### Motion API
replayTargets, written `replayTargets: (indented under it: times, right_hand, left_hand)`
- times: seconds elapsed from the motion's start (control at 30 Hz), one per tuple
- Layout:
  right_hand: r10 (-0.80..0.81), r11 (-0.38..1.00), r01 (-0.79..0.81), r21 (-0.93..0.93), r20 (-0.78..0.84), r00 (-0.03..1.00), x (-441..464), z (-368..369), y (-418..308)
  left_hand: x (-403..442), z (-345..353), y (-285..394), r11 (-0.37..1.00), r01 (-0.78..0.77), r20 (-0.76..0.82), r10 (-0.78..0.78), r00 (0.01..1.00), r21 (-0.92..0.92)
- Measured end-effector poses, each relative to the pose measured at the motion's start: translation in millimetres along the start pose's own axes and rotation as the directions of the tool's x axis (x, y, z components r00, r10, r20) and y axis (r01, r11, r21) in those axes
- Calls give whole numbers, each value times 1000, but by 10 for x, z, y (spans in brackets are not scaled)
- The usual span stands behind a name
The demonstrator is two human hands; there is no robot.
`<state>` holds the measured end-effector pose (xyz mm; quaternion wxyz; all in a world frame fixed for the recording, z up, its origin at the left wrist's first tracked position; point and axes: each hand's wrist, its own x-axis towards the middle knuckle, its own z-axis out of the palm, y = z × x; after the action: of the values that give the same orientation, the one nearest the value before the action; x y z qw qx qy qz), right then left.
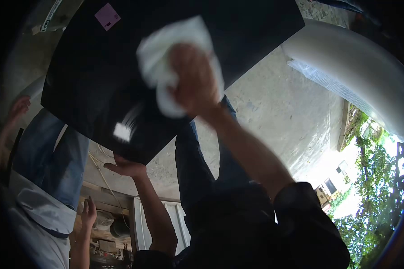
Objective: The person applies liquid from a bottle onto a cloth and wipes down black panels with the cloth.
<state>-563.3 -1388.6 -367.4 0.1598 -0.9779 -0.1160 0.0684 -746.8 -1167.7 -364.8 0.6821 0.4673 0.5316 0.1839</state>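
A large glossy black panel (90,80) fills the upper middle of the view, tilted, with a pale pink square label (107,17) near its upper left edge. My right hand (193,78), blurred by motion, presses a crumpled white cloth (152,51) against the panel's surface. At the panel's lower corner, my left hand (129,167) supports the edge from below; some of its fingers are hidden by the panel. A bright white reflection shows on the surface above that hand.
Another person in jeans (54,148) and a light shirt stands at the left, with hands apart from the panel. Below lies a concrete floor (260,103). A large pale, rounded wrapped object (345,58) is at the right. Greenery (368,188) shows outside, and cluttered shelves (107,244) at lower left.
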Motion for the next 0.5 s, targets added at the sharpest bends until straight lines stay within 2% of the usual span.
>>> replayTargets:
  times: [0.03,0.07,0.1,0.17,0.2,0.23,0.27,0.3,0.33,0.37,0.4,0.43,0.47,0.5]
  right_hand:
    - [36,992,-59,-115,-188,981,462,-58,463]
    - [-99,975,-30,-219,-555,826,913,116,1044]
    - [-60,966,-99,-240,-579,813,1179,-306,1107]
    - [106,929,-286,-236,-571,814,1205,-277,1017]
    - [165,963,-239,-127,-425,890,1000,-184,747]
    - [183,981,-192,-6,-263,947,626,36,295]
    - [38,995,-21,101,-169,985,176,306,-264]
    - [-163,967,174,184,-77,984,-35,371,-466]
    - [-365,884,338,321,25,931,-249,440,-666]
    - [-539,768,428,477,120,834,-466,511,-866]
    - [-564,754,479,451,68,823,-406,594,-849]
    - [-515,855,498,141,126,848,-16,531,-721]
    - [-400,861,433,267,-168,901,549,514,-325]
    - [-313,940,339,38,-301,901,1199,458,103]
  left_hand:
    - [-32,-15,-45,1000,7,-4,-7,1000,7]
    - [-39,-51,-74,1000,-6,-1,6,1000,25]
    - [-40,-77,-105,999,-28,-1,28,1000,36]
    - [-7,-364,-252,999,-8,101,4,995,32]
    - [-132,-81,-151,978,-189,7,189,982,87]
    - [-116,-162,-198,998,-57,21,57,998,25]
    - [-95,-444,-264,996,88,48,-88,995,-9]
    - [-30,-670,-412,986,49,-38,-44,998,160]
    - [-79,-565,-375,995,35,7,-36,999,94]
    - [-158,-412,-334,1000,25,48,-26,998,18]
    - [-194,-373,-325,999,37,-29,-37,999,27]
    - [-218,-482,-410,999,35,-48,-34,998,19]
    - [-239,-597,-518,999,38,13,-37,999,-13]
    - [-212,-651,-621,998,35,83,-31,996,-52]
